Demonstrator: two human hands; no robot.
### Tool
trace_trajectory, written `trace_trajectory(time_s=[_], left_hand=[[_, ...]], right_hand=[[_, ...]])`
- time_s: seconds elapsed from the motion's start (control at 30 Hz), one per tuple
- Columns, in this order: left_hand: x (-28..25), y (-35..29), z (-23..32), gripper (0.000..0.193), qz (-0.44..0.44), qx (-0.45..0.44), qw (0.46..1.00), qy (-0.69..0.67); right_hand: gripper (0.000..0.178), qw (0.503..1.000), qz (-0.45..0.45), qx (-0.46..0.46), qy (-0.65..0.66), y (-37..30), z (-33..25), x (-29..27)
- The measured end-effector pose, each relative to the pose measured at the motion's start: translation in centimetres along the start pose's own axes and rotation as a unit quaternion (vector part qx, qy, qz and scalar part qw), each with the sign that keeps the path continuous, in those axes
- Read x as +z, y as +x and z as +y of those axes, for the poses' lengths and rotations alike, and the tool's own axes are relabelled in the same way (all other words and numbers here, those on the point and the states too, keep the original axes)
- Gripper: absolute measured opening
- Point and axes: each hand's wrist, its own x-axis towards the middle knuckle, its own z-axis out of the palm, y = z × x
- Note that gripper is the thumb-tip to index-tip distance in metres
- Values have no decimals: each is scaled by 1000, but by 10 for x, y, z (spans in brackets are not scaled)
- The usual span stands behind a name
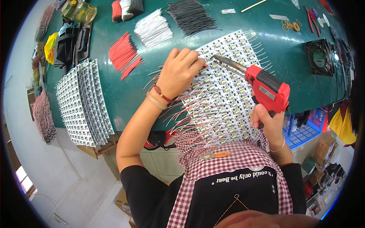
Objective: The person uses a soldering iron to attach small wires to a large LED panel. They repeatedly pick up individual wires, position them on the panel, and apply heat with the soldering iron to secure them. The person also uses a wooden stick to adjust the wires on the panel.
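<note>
Green table (292,64) carries many pcs. In mid., near side, one white board sheet (238,89) w/ rows of small parts lies partly on it. At left, a board stack (89,102) sticks out past the near edge. Farther: red wires (121,49), white wires (154,29) & black wires (192,17), in loose piles. Far right: thin stick (253,6), red-handled pliers (312,22); at right, a black fan (320,57).

Gun (268,89): 1. Left hand (178,69): 1; right hand (271,122): 1, on gun. Under gun: board (229,92), 1. Left of gun: large wire piles (153,30), 3 (red, white, black); wire bundles (116,11), 3; board stack (86,104), 1. Right of gun: fan (320,57), 1; basket (304,137), 1.
</note>
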Motion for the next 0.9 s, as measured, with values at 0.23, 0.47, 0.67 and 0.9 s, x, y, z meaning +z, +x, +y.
trace_trajectory(time_s=[0.23,0.47,0.67,0.9], left_hand=[[-8,-2,17,18,3,24,1000,-17],[-4,-5,22,19,-26,6,998,-50],[-2,-4,24,18,-30,5,999,-38],[-2,-4,25,18,-32,5,999,-29]], right_hand=[[14,999,7,-15,50,-10,7,-7],[12,1000,0,25,5,-15,11,-12],[21,998,-33,7,-49,-16,14,-14],[18,998,-15,5,-54,-16,15,-7]])
